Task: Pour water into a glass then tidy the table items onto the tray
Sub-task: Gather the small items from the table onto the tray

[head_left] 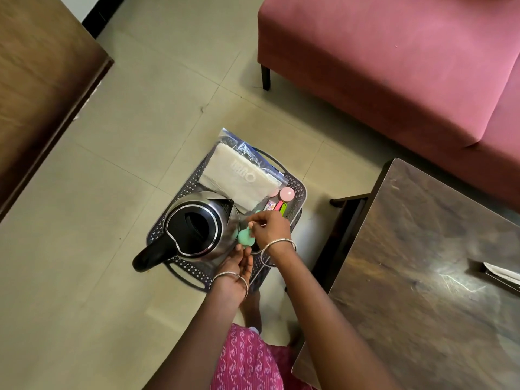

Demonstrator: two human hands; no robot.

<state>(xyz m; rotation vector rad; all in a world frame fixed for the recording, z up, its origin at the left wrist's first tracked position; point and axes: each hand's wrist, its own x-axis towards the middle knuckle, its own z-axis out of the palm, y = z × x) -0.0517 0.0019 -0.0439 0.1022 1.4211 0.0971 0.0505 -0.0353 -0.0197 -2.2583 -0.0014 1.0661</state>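
Pinching a mint-green object (pixel 246 237) in curled right hand (pixel 271 230) fingers at frame centre, beside the kettle (pixel 197 229) on the tray (pixel 183 192); holding left hand (pixel 235 277) fingers straight, together, just below.

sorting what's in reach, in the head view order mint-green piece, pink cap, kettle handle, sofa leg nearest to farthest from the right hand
1. mint-green piece, pinched by the right hand
2. pink cap, just beyond, tray's right side
3. kettle handle, overhanging tray's left
4. sofa leg, far beyond
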